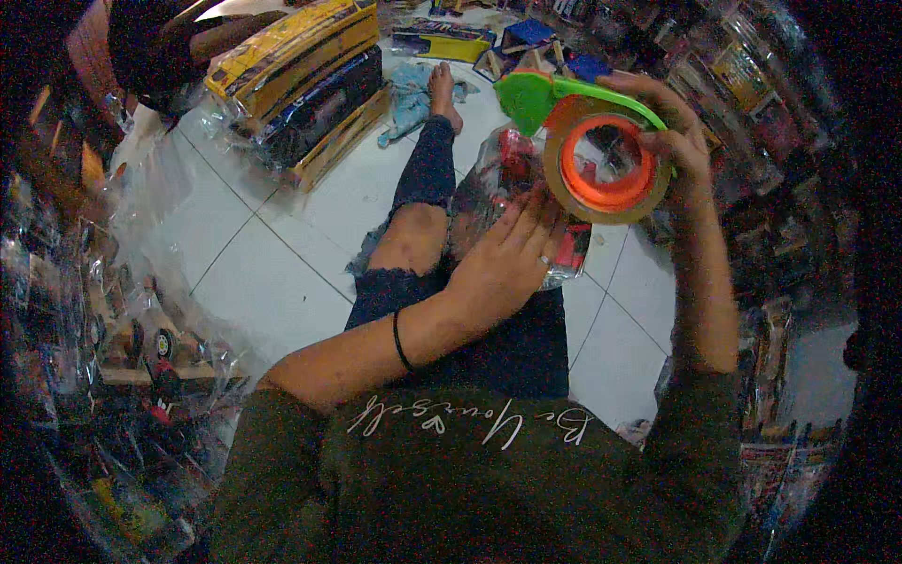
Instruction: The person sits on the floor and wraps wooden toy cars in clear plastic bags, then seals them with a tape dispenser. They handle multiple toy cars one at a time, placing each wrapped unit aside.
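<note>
My right hand [678, 127] grips a tape dispenser [609, 195] by its green frame, thumb and fingers wrapped over the top edge. An orange hub fills the dispenser's middle, with a roll of brown tape [598, 216] around it. Beneath it, a clear plastic-wrapped package [515, 155] with red parts inside lies over my lap. My left hand [507, 249] rests on that package, its fingers stretched out flat and pointing toward the dispenser. The dispenser hides part of the package, and I cannot tell whether it touches it.
A stack of wrapped yellow and dark boxes [301, 70] stands at the far left, beside a light blue cloth [409, 99]. Plastic-wrapped goods [752, 94] line the right side. Wrapped wheeled toys [141, 348] lie at the left on the white tiled floor [258, 263].
</note>
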{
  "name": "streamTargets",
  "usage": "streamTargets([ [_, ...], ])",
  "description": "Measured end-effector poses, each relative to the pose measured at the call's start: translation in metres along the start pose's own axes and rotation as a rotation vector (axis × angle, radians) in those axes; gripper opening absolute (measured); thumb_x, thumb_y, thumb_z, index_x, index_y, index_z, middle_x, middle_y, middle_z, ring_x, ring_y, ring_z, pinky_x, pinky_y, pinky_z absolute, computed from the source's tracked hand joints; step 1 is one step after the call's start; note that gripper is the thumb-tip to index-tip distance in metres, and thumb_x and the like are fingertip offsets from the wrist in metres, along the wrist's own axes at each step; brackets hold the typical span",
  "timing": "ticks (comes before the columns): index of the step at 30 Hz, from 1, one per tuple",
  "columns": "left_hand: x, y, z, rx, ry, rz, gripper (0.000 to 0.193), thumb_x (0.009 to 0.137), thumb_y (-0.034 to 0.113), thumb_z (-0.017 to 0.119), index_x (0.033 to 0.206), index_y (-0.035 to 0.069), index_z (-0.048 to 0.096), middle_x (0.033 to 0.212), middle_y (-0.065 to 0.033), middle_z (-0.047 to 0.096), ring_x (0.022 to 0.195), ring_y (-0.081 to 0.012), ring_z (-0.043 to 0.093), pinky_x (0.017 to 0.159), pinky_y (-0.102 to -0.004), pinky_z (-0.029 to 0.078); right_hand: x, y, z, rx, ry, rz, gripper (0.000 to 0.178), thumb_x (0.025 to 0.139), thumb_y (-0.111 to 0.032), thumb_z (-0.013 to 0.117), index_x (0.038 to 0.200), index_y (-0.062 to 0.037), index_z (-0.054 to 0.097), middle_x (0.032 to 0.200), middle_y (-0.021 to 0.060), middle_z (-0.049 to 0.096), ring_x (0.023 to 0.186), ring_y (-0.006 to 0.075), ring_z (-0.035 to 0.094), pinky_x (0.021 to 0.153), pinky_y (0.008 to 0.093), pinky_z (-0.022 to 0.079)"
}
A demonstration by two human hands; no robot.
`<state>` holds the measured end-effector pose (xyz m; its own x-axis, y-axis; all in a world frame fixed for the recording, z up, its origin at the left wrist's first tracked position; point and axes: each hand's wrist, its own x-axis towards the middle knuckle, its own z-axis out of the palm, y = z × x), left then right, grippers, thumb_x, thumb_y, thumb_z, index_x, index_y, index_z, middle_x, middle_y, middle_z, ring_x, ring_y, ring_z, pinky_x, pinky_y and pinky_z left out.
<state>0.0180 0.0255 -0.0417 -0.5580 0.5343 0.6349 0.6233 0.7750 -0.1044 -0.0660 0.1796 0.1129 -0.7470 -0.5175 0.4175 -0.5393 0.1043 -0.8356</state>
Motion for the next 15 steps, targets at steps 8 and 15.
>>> streamTargets([
  [8, 0.005, 0.006, 0.023, 0.025, 0.118, -0.067, 0.051, 0.077, 0.016, 0.043, 0.123, -0.007, 0.042, 0.129, -0.0236, 0.041, 0.121, -0.0352, 0.041, 0.106, -0.0441, 0.027, 0.083, -0.078, 0.054, -0.973, -1.193, 0.042, 0.041, 0.073, -0.028, 0.06, 0.101, 0.0013, 0.061, 0.094, 0.0192, 0.059, 0.088, 0.0284, 0.059, 0.077, 0.0378, 0.047],
  [15, 0.007, 0.004, 0.021, -0.138, 0.093, -0.074, 0.055, 0.075, 0.008, 0.045, 0.127, -0.008, 0.035, 0.129, -0.027, 0.04, 0.122, -0.0376, 0.039, 0.106, -0.0457, 0.027, 0.115, -0.094, 0.121, -1.208, -1.53, 0.109, 0.041, 0.066, -0.021, 0.062, 0.101, 0.0003, 0.061, 0.099, 0.0181, 0.057, 0.091, 0.0314, 0.058, 0.081, 0.0375, 0.046],
])
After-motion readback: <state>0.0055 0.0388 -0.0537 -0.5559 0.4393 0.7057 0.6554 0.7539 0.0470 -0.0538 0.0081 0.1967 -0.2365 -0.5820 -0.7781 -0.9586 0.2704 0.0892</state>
